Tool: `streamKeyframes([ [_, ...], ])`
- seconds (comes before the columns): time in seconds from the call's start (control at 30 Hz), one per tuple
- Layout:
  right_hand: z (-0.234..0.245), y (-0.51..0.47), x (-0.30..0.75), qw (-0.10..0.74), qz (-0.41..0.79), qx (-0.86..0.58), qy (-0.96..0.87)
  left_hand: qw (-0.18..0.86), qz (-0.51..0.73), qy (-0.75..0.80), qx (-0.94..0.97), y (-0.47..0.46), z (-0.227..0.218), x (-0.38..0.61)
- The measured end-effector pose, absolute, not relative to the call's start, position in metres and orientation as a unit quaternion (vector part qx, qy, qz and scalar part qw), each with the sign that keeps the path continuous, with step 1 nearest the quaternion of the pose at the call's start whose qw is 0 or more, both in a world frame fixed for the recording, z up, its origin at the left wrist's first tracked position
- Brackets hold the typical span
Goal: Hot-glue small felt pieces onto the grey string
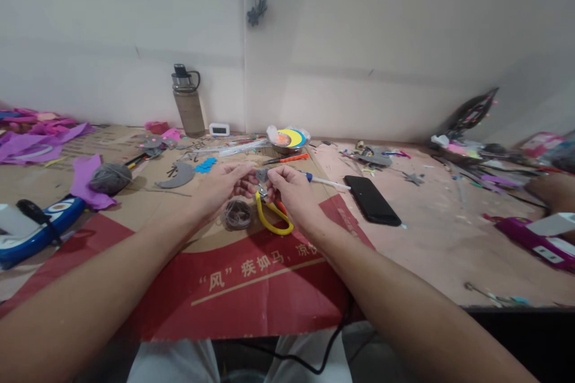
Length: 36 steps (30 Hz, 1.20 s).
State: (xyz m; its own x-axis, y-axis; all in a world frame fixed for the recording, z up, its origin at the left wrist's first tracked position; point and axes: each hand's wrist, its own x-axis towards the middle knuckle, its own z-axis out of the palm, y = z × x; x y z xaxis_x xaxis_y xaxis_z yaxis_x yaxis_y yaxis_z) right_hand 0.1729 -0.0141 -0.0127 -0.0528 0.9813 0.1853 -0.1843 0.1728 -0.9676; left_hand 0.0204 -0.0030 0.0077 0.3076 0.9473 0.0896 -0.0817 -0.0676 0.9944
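Note:
My right hand [287, 187] pinches a small grey felt-like piece [261, 175] between thumb and fingers. Close on its other side is my left hand [235, 182], fingers curled together; what they grip, if anything, is too small to make out. Yellow-handled scissors [275, 228] lie just below the hands, with their blades partly under the fingers. To the left of them rests a loose coil of greyish-brown yarn [237, 214]. A grey crescent cutout [176, 175] and blue cutouts [205, 165] lie beyond my left hand.
A flattened cardboard sheet [269, 317] covers the table. Right of the hands lies a black phone [372, 200]; at left are a yarn ball [111, 178] and a blue device [45, 230]. A bottle [188, 105] stands at the back. Another person's hand [557, 194] shows far right.

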Motion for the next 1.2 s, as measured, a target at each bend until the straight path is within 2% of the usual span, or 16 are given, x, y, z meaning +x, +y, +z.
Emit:
streamKeyframes([
  [0.07, -0.014, -0.015, 0.170, 0.580, 0.518, -0.388, -0.494, 0.591, 0.445, 0.365, 0.565, -0.004, 0.006, 0.023],
  [0.17, -0.017, -0.017, 0.167, 0.561, 0.500, -0.414, -0.513, 0.565, 0.429, 0.386, 0.590, -0.006, 0.005, 0.025],
  [0.3, -0.016, -0.019, 0.170, 0.538, 0.405, -0.460, -0.579, 0.544, 0.445, 0.421, 0.574, -0.004, 0.006, 0.022],
  [0.37, -0.012, -0.019, 0.174, 0.557, 0.373, -0.459, -0.583, 0.548, 0.462, 0.415, 0.561, -0.002, 0.007, 0.020],
  [0.5, -0.002, -0.018, 0.182, 0.642, 0.393, -0.404, -0.520, 0.576, 0.490, 0.398, 0.519, 0.002, 0.009, 0.016],
  [0.57, 0.001, -0.016, 0.185, 0.646, 0.393, -0.403, -0.515, 0.593, 0.498, 0.400, 0.490, 0.004, 0.010, 0.014],
  [0.73, -0.006, -0.011, 0.188, 0.535, 0.308, -0.445, -0.649, 0.604, 0.517, 0.393, 0.462, 0.009, 0.013, 0.009],
  [0.9, -0.008, -0.014, 0.185, 0.509, 0.222, -0.439, -0.706, 0.606, 0.529, 0.388, 0.450, 0.008, 0.016, 0.008],
  [1.07, 0.001, -0.016, 0.189, 0.429, 0.150, -0.484, -0.748, 0.603, 0.539, 0.379, 0.450, 0.012, 0.018, 0.005],
  [1.2, -0.002, -0.016, 0.192, 0.313, 0.101, -0.528, -0.783, 0.572, 0.575, 0.385, 0.440, 0.021, 0.020, -0.006],
])
